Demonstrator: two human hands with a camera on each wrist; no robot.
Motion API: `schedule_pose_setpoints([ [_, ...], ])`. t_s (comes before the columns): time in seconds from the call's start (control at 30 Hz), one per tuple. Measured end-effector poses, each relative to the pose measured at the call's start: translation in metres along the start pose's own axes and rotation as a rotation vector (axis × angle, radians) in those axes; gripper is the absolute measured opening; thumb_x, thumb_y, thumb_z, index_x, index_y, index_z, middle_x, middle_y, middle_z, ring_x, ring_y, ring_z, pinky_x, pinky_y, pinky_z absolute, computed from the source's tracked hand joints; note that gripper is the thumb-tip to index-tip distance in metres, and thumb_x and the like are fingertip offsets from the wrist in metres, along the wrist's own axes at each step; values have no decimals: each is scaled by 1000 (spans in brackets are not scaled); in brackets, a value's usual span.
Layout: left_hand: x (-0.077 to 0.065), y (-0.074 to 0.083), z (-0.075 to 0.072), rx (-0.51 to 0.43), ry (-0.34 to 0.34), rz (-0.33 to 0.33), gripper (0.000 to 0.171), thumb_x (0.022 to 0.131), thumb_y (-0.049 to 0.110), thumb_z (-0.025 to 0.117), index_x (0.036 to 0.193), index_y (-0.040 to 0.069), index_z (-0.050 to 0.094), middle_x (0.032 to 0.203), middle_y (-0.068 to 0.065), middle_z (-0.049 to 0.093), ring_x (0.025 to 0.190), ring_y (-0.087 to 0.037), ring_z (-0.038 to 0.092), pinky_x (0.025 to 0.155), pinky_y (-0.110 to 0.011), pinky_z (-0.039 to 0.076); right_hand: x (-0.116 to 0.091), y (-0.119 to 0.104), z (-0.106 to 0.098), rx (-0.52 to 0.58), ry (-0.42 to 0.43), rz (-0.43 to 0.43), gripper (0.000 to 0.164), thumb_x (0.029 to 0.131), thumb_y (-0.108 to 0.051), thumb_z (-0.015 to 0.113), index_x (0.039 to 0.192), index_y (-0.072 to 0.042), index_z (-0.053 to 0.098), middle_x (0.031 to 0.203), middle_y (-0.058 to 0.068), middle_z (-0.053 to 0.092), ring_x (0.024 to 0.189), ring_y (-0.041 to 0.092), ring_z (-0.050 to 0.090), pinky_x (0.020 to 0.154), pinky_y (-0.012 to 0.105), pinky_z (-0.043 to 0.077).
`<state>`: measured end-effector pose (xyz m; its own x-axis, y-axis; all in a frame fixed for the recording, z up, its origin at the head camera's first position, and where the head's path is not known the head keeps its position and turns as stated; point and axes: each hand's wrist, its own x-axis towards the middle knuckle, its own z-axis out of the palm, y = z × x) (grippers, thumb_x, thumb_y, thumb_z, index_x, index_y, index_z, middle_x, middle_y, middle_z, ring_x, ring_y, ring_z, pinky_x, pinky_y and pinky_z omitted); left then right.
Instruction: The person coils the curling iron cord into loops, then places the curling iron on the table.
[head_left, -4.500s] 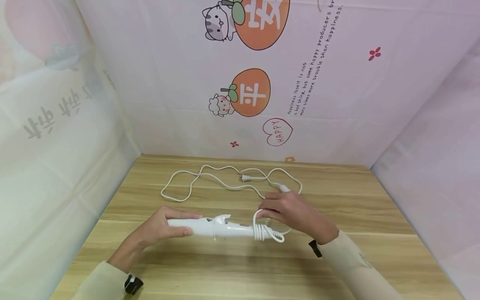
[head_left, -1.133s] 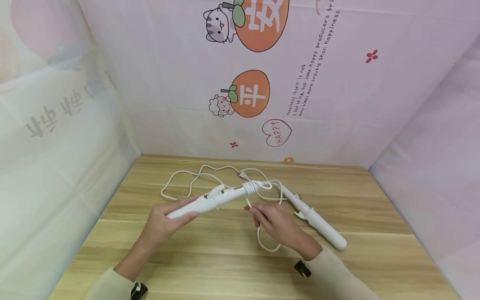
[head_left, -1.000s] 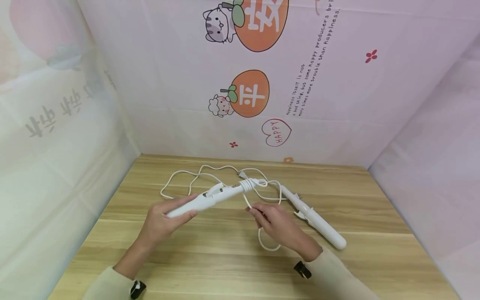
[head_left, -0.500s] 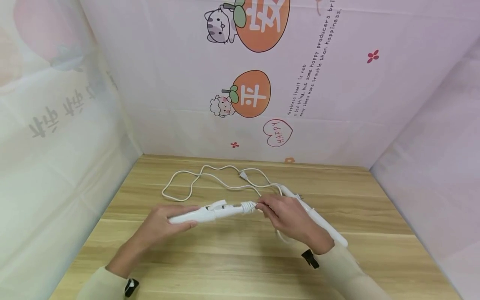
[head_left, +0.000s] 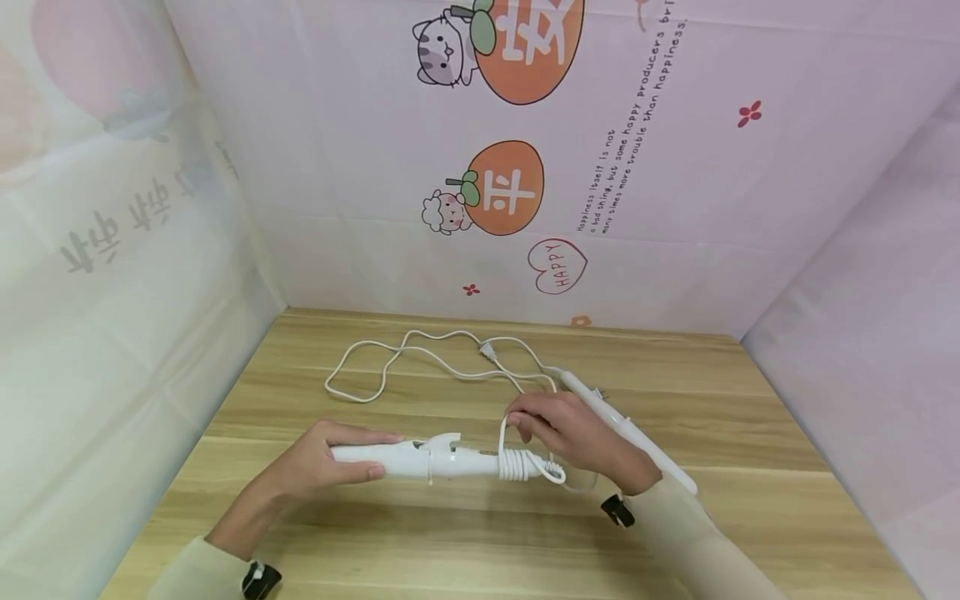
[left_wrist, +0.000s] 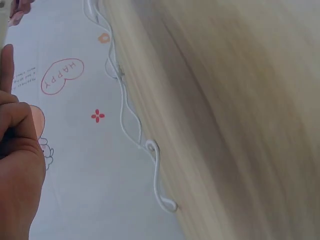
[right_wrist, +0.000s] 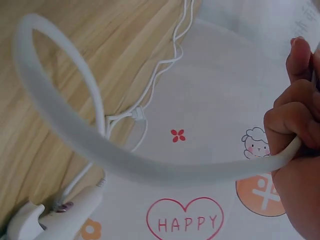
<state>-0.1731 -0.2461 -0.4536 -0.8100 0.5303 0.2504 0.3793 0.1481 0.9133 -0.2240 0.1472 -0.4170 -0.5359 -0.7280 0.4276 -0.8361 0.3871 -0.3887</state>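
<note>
A white curling iron (head_left: 393, 460) lies level in my left hand (head_left: 311, 458), thumb and fingers gripping its thick end. Its lever stands up at mid-length. Several turns of white cord (head_left: 514, 465) wrap its narrow handle at the right. My right hand (head_left: 577, 425), just above and behind that handle, pinches the cord running up from the coil. In the right wrist view a big loop of cord (right_wrist: 170, 172) hangs from the curled fingers (right_wrist: 287, 120). A second white curling iron (head_left: 651, 454) lies slanted on the table, partly hidden by the right forearm.
Loose white cord (head_left: 420, 350) winds across the back of the wooden table (head_left: 420, 542), with a plug (head_left: 488, 351) in it. Another plug (head_left: 597, 393) shows beside the second iron. Printed cloth walls (head_left: 360, 217) enclose the back and sides.
The held curling iron has swung down from a tilt to level. My right hand has carried the cord round from in front of the handle to above and behind it.
</note>
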Motion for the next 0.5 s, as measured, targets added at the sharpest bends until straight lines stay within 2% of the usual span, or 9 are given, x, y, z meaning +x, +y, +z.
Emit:
schedule_pose_setpoints([
  [0.07, 0, -1, 0, -40, 6, 31, 37, 94, -3, 80, 130, 6, 80, 131, -6, 79, 113, -8, 74, 84, -29, 63, -1, 1, 2, 44, -10, 16, 14, 111, -10, 63, 105, -12, 76, 77, -10, 64, 69, -6, 50, 65, 20, 50],
  [0.2, 1, -1, 2, -94, 49, 80, 41, 94, -6, 79, 131, 11, 80, 131, 2, 79, 111, -8, 75, 84, -28, 64, -3, 0, 10, 70, 20, 52, 14, 109, -8, 65, 104, -15, 76, 82, -10, 70, 74, -4, 57, 67, 22, 53],
  [0.3, 4, -1, 3, -102, 92, 103, 40, 93, -6, 79, 131, 7, 79, 130, 7, 79, 104, -8, 75, 81, -28, 64, -6, -4, 18, 96, 38, 89, 24, 102, 5, 65, 104, -16, 75, 83, -11, 74, 75, -3, 60, 67, 23, 53],
  [0.4, 8, -1, 4, -88, 141, 102, 39, 93, -7, 79, 131, 4, 79, 127, 13, 79, 94, -8, 74, 75, -28, 63, -9, -7, 25, 167, 29, 136, 27, 99, 10, 62, 99, -15, 72, 79, -9, 72, 68, -5, 51, 60, 21, 47],
  [0.5, 9, -2, 6, -62, 183, 100, 40, 92, -9, 79, 129, 4, 79, 125, 16, 79, 88, -6, 71, 70, -26, 62, -11, -10, 29, 244, 23, 177, 24, 106, 7, 60, 101, -13, 73, 76, -6, 68, 64, -6, 42, 56, 20, 41],
])
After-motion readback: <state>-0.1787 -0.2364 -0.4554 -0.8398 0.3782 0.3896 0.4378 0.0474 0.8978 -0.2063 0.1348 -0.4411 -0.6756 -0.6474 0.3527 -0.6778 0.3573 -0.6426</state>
